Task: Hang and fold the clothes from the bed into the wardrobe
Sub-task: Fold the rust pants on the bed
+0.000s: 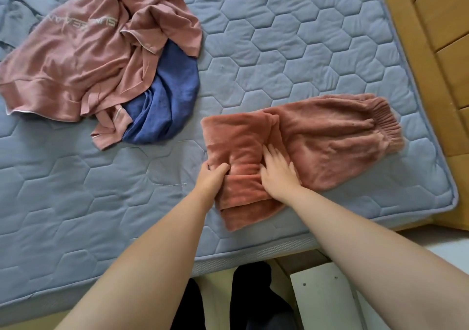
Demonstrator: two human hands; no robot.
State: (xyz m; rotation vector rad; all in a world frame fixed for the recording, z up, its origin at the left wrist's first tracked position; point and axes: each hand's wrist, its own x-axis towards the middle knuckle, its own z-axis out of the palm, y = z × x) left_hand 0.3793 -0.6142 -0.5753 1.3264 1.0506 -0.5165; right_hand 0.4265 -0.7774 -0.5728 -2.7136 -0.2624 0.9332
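Fluffy salmon-pink trousers lie partly folded near the right corner of the bed, with the ribbed waistband at the far right. My left hand pinches the left edge of the folded part, thumb on top and fingers tucked under. My right hand lies flat on the fold with fingers spread, pressing it down. A crumpled pink sweatshirt with pale lettering sits at the upper left, on top of a dark blue garment.
The grey-blue quilted mattress has bare surface between the two piles. A grey garment lies at the top left corner. Wooden bed frame and floor run along the right. A white panel stands below the bed edge.
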